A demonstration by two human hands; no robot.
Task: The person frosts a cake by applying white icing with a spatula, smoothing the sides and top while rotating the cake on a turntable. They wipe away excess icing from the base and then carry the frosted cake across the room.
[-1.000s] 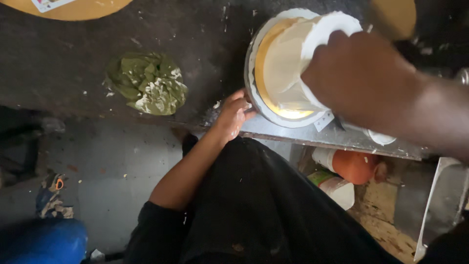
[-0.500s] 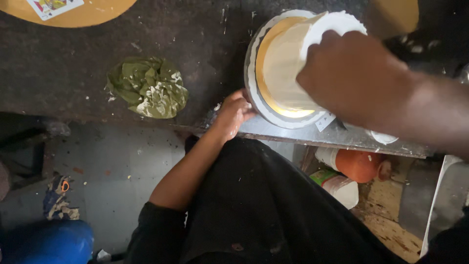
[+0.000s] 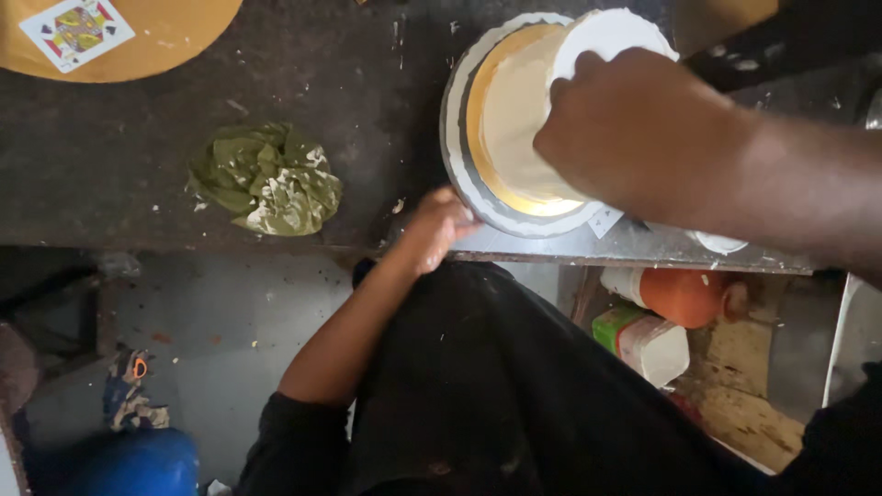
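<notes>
A pale cream cake (image 3: pixel 514 119) sits on a gold board on a round turntable (image 3: pixel 457 174) with a white scalloped rim, at the table's near edge. My right hand (image 3: pixel 643 129) hovers over the cake's right side, fingers curled on the edge of a white bowl (image 3: pixel 611 37) that it mostly hides. My left hand (image 3: pixel 436 230) reaches up from below, its fingertips on the turntable's near-left rim. My dark apron fills the lower middle of the view.
A crumpled green cloth (image 3: pixel 271 179) lies on the dark tabletop (image 3: pixel 303 73), left of the turntable. A yellow round board (image 3: pixel 165 46) with a playing card (image 3: pixel 78 30) is at far left. Below the table stand an orange container (image 3: pixel 680 294), a green-lidded tub (image 3: pixel 643 340) and a blue object (image 3: pixel 129 459).
My right hand has slid slightly left across the cake with the bowl. My left hand stays on the turntable rim.
</notes>
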